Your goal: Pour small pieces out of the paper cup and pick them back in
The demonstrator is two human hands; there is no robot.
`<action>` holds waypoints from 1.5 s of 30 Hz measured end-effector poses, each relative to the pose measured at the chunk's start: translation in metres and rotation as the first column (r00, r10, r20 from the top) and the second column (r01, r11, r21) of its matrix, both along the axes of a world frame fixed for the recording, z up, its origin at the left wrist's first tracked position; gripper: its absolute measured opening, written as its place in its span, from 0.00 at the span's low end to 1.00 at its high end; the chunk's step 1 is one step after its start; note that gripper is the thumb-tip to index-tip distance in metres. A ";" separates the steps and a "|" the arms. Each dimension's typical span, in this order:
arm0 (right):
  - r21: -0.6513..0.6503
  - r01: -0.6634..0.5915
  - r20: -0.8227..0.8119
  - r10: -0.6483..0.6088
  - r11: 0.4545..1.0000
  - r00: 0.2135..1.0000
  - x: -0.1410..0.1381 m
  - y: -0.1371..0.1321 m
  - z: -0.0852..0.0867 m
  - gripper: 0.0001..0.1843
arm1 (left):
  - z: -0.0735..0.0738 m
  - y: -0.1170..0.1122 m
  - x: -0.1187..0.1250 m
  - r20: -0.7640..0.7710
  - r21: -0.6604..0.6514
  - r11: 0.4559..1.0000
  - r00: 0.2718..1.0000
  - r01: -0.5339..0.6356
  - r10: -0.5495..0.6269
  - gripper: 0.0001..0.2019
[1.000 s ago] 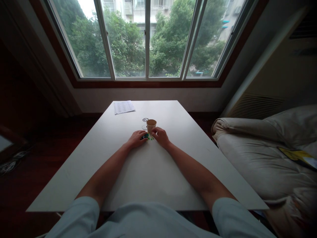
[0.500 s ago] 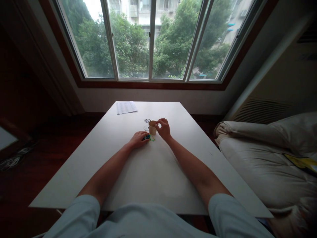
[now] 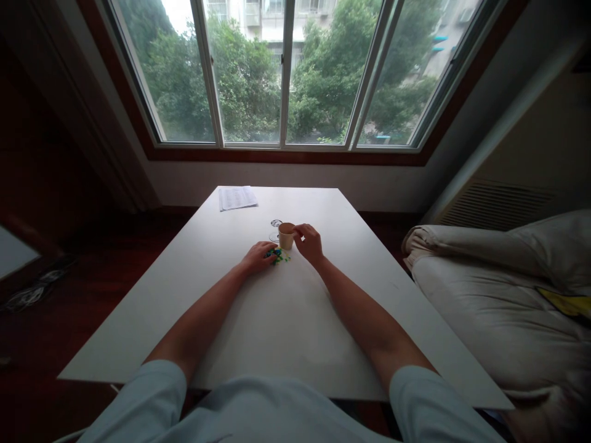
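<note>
A small brown paper cup (image 3: 286, 235) stands upright near the middle of the white table (image 3: 277, 320). My right hand (image 3: 309, 243) is just right of the cup, fingers pinched together at its rim; what they hold is too small to make out. My left hand (image 3: 257, 257) rests curled on the table beside a little heap of small blue, green and yellow pieces (image 3: 277, 255), its fingertips touching them. The heap lies just in front of the cup.
A small clear glass object (image 3: 275, 229) sits behind the cup on its left. A printed sheet of paper (image 3: 237, 197) lies at the table's far left corner. A white quilt-covered bed or sofa (image 3: 498, 295) is along the right. A window is straight ahead.
My right hand rose from the heap of pieces to the cup's rim and now sits slightly lower beside it. My left hand stayed on the heap.
</note>
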State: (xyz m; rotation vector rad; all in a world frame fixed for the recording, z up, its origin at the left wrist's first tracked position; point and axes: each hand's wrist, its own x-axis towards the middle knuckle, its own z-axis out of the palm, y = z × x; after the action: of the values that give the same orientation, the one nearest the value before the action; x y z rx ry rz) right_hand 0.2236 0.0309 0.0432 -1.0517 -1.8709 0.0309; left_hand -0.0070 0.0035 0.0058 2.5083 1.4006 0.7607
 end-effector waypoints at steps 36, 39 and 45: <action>-0.489 -0.230 0.291 0.406 0.842 0.866 0.013 0.015 -0.039 0.10 | 0.014 -0.014 0.023 -0.226 0.168 0.983 0.973 0.075 -0.036 0.11; -0.458 -0.213 0.286 0.370 0.863 0.884 0.010 0.013 -0.040 0.09 | 0.015 -0.015 0.025 -0.225 0.160 0.986 0.974 0.055 -0.018 0.10; -0.461 -0.220 0.271 0.373 0.859 0.887 0.009 0.011 -0.040 0.11 | 0.016 -0.017 0.025 -0.204 0.152 0.988 0.979 0.024 0.008 0.09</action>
State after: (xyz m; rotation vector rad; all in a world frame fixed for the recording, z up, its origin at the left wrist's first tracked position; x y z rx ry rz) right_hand 0.2324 0.0418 0.0028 -1.0845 -2.4202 0.4801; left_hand 0.0180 -0.0132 0.0216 2.7782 1.4440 0.6482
